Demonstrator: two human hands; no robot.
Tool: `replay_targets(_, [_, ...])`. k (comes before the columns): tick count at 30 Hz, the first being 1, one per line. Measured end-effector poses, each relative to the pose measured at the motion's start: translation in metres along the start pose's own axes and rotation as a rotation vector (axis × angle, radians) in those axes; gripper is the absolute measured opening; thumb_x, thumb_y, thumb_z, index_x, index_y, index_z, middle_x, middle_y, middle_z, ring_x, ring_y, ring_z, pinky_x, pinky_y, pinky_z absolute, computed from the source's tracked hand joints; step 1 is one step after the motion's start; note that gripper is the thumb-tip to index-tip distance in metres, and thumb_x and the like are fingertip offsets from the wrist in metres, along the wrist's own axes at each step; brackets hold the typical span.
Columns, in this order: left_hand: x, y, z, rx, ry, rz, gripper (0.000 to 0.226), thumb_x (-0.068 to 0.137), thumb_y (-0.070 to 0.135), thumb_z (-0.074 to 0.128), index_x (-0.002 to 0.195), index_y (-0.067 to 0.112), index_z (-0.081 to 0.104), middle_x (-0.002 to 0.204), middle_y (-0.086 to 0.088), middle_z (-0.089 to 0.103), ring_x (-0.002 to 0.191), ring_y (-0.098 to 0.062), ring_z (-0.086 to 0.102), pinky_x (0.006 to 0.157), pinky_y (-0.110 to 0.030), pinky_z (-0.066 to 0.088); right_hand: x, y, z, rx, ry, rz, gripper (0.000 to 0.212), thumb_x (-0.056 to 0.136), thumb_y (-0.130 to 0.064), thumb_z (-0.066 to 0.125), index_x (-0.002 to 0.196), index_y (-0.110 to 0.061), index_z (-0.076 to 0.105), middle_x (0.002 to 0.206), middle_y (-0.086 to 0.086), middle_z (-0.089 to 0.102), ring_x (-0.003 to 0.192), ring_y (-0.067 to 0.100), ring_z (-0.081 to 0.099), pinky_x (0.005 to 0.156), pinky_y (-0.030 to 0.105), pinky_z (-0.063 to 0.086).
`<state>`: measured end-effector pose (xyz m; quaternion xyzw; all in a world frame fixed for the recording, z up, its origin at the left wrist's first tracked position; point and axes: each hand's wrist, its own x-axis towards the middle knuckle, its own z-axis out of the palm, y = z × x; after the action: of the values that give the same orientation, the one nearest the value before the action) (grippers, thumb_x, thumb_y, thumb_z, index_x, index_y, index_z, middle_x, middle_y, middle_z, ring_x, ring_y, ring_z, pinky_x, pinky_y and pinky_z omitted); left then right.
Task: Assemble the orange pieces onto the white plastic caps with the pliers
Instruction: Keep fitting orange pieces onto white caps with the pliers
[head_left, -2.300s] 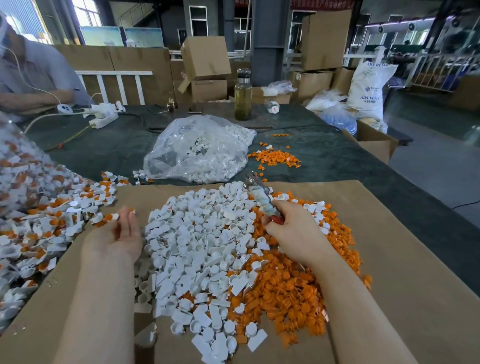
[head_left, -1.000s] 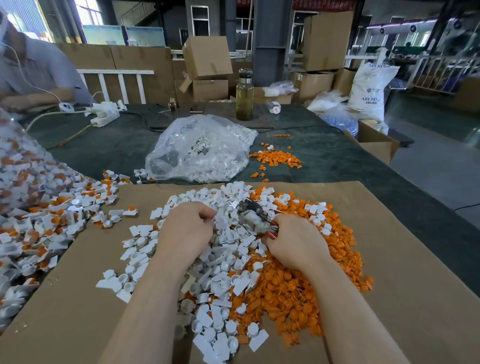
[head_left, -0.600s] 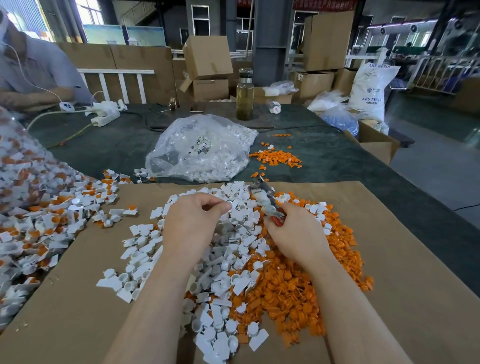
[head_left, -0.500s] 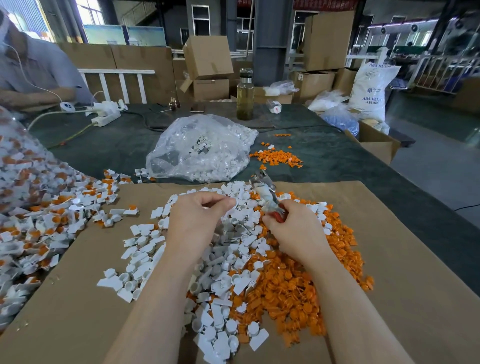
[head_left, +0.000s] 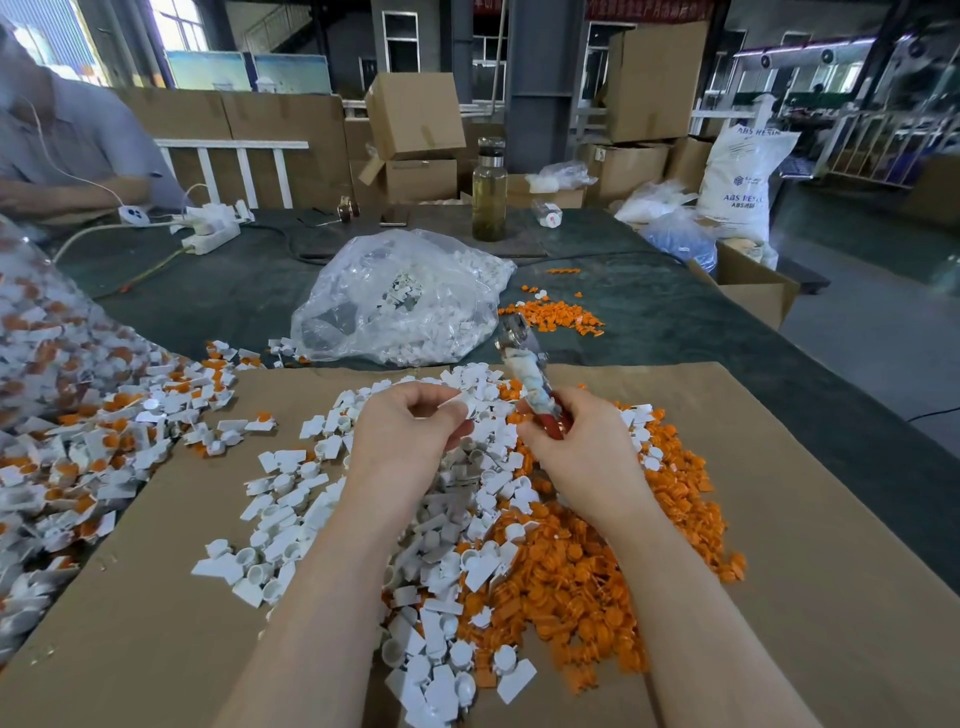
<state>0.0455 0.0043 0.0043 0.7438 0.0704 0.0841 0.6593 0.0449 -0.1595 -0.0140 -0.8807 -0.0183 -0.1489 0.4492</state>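
Brown cardboard sheet (head_left: 779, 519) carries a heap of white plastic caps (head_left: 332, 499) beside orange pieces (head_left: 597, 582); above them, right hand (head_left: 582, 447) curled around upright pliers (head_left: 530, 379), left hand (head_left: 410, 431) pinching one white cap (head_left: 470, 402) between thumb and fingertips.

A glass bottle (head_left: 489, 189) of yellowish liquid stands upright at the far side of the green surface (head_left: 649, 312). Left of it lie a white power strip (head_left: 210, 228) and cables. Cardboard boxes (head_left: 415, 117) are stacked behind, a white ABS resin sack (head_left: 740, 179) stands at right, and a person's sleeve (head_left: 88, 145) shows far left.
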Motion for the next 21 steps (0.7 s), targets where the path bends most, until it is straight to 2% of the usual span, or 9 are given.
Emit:
replay_targets(2, [0.000, 0.000, 0.003, 0.001, 0.021, 0.010, 0.009, 0.089, 0.013, 0.072, 0.085, 0.021, 0.069, 0.079, 0.001, 0.075, 0.070, -0.009, 0.074, 0.065, -0.020, 0.056, 0.000, 0.000, 0.001, 0.003, 0.020, -0.023, 0.008, 0.089, -0.025, 0.067, 0.094, -0.029, 0.062, 0.073, -0.016, 0.059, 0.061, 0.002, 0.054, 0.051, 0.014, 0.034])
replay_targets(4, [-0.001, 0.000, 0.005, 0.035, 0.053, 0.022, 0.011, 0.087, 0.017, 0.074, 0.081, 0.025, 0.070, 0.078, 0.003, 0.073, 0.073, -0.012, 0.071, 0.068, -0.025, 0.054, -0.001, -0.002, 0.001, 0.028, 0.038, -0.057, 0.009, 0.088, -0.023, 0.068, 0.090, -0.030, 0.062, 0.072, -0.017, 0.059, 0.064, -0.003, 0.056, 0.049, 0.010, 0.037])
replay_targets(7, [-0.003, 0.000, 0.007, 0.122, 0.081, 0.073, 0.008, 0.085, 0.025, 0.076, 0.078, 0.028, 0.073, 0.075, 0.003, 0.070, 0.064, -0.004, 0.060, 0.055, -0.015, 0.043, -0.003, -0.004, 0.002, 0.073, 0.040, -0.103, 0.007, 0.089, -0.019, 0.068, 0.095, -0.023, 0.068, 0.077, -0.016, 0.063, 0.072, -0.003, 0.057, 0.055, 0.008, 0.040])
replay_targets(9, [-0.003, 0.001, 0.008, 0.103, 0.082, 0.079, 0.007, 0.084, 0.024, 0.076, 0.079, 0.027, 0.072, 0.072, 0.006, 0.068, 0.057, 0.002, 0.057, 0.051, -0.008, 0.041, -0.004, -0.006, 0.003, 0.093, 0.040, -0.120, 0.010, 0.090, -0.019, 0.068, 0.098, -0.024, 0.067, 0.078, -0.018, 0.062, 0.076, -0.006, 0.057, 0.059, 0.006, 0.040])
replay_targets(13, [-0.003, 0.003, 0.011, -0.013, 0.068, -0.008, 0.008, 0.082, 0.018, 0.079, 0.082, 0.020, 0.071, 0.068, 0.003, 0.071, 0.062, -0.007, 0.069, 0.058, -0.018, 0.049, -0.005, -0.008, 0.007, 0.108, 0.054, -0.099, 0.015, 0.089, -0.024, 0.069, 0.102, -0.026, 0.063, 0.085, -0.018, 0.063, 0.080, 0.000, 0.060, 0.062, 0.011, 0.042])
replay_targets(21, [-0.008, 0.007, 0.014, -0.194, 0.023, -0.082, 0.006, 0.080, 0.008, 0.078, 0.080, 0.009, 0.072, 0.070, -0.006, 0.075, 0.065, -0.016, 0.074, 0.058, -0.019, 0.057, -0.006, -0.012, 0.008, 0.178, 0.112, -0.136, 0.012, 0.089, -0.022, 0.070, 0.098, -0.026, 0.063, 0.085, -0.015, 0.066, 0.080, -0.003, 0.061, 0.064, 0.007, 0.044])
